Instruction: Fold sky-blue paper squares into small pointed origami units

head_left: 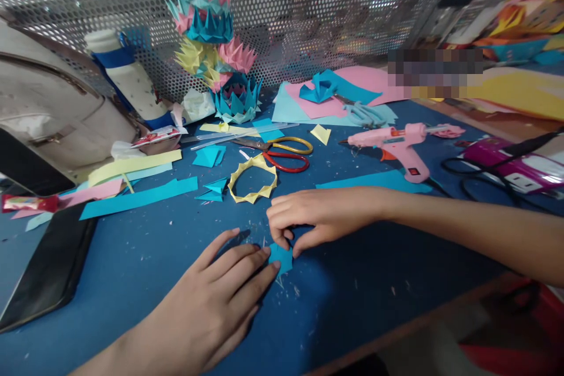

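A small blue paper (281, 257) lay on the blue table (141, 264), at the near middle, between the person's two hands. From where I stood, one corner seemed to point near, toward the person; fingers covered parts of its edges, so I couldn't settle its long axis. The left hand (229, 288) was spread palm down, its little finger held out to the far side and its forefinger tip resting on the paper's left part. The right hand (317, 217) reached in from the right with curled fingers, thumb tip at the paper's right edge and a fingertip on its far part; I couldn't tell whether they actually pinched it. Just beyond the hands was a yellow ring (250, 198), its rim folded into points. Behind it lay the scissors (262, 144), blades to the left, red and yellow handles to the right. Farther right, a pink glue gun (392, 140) aimed its nozzle left. On the left, a long blue strip (138, 198) ran roughly left to right, its right end a little farther off. A pointed paper tower (211, 26) stood at the far side.
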`<move>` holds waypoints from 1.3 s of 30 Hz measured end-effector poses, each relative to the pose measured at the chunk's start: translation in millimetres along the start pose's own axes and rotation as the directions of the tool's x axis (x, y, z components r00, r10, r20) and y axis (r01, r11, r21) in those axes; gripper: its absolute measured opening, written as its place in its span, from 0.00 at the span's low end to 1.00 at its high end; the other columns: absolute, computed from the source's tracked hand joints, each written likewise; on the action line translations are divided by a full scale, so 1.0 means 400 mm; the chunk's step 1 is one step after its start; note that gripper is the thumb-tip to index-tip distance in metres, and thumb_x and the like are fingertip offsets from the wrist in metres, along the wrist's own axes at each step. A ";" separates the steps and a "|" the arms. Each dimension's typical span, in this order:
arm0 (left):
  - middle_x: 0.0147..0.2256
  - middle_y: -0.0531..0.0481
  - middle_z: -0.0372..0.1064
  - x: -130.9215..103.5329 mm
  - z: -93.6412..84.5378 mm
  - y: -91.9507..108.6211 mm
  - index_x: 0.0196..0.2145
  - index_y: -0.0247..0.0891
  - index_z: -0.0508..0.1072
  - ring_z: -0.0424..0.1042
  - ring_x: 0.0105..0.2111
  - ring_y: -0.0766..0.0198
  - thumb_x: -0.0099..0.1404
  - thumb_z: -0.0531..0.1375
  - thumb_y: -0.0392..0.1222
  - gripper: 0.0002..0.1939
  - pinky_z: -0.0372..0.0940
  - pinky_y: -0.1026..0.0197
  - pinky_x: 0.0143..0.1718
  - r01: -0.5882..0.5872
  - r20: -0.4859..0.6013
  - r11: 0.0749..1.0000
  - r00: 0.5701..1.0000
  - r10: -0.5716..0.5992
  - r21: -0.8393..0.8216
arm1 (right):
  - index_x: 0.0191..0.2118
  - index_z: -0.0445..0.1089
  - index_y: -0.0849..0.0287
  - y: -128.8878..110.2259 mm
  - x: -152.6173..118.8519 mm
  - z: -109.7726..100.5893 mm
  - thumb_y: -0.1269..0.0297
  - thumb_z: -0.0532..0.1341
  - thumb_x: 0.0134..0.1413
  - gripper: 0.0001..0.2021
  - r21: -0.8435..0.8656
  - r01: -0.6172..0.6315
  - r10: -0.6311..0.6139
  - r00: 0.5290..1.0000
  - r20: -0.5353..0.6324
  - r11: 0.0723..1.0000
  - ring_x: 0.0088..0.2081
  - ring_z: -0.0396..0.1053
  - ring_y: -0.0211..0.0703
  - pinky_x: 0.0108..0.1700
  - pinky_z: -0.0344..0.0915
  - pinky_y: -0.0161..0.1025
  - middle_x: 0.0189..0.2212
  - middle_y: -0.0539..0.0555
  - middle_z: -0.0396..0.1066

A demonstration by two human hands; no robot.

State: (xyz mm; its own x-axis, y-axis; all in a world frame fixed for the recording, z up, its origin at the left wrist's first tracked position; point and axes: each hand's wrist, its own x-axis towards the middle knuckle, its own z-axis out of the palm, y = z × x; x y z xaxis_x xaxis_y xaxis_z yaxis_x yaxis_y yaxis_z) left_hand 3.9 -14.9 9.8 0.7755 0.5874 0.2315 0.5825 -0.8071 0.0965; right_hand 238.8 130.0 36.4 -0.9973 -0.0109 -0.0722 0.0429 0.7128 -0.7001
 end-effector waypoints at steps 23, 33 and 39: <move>0.57 0.46 0.68 0.011 0.034 0.033 0.67 0.41 0.60 0.62 0.59 0.52 0.72 0.48 0.67 0.36 0.32 0.44 0.70 0.037 -0.001 0.997 0.999 -0.037 0.071 | 0.37 0.70 0.61 -0.002 -0.004 0.036 0.65 0.60 0.68 0.07 -0.152 -0.049 0.032 0.993 -0.114 0.987 0.39 0.63 0.39 0.42 0.57 0.35 0.36 0.51 0.67; 0.57 0.46 0.68 0.013 0.031 0.032 0.68 0.41 0.59 0.62 0.59 0.53 0.73 0.48 0.65 0.35 0.29 0.45 0.70 0.041 0.006 0.997 0.999 -0.042 0.069 | 0.40 0.69 0.61 -0.015 -0.014 0.054 0.63 0.56 0.70 0.08 -0.322 -0.046 0.003 0.991 -0.131 0.946 0.39 0.62 0.42 0.43 0.58 0.38 0.40 0.54 0.68; 0.57 0.43 0.67 0.015 0.031 0.036 0.68 0.34 0.58 0.61 0.59 0.50 0.74 0.48 0.65 0.37 0.27 0.43 0.70 0.048 0.023 0.998 0.999 -0.049 0.051 | 0.41 0.68 0.62 -0.018 -0.013 0.052 0.63 0.57 0.70 0.08 -0.360 -0.052 0.006 0.992 -0.127 0.931 0.38 0.62 0.43 0.40 0.57 0.38 0.39 0.54 0.67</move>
State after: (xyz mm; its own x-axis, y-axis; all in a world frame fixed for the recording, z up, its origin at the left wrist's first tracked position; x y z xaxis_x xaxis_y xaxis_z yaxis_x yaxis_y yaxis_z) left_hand 20.2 -22.3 0.5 0.7514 0.6276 0.2038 0.6307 -0.7739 0.0580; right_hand 245.1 110.3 26.8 -0.9965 0.0827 0.0146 0.0704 0.9172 -0.3922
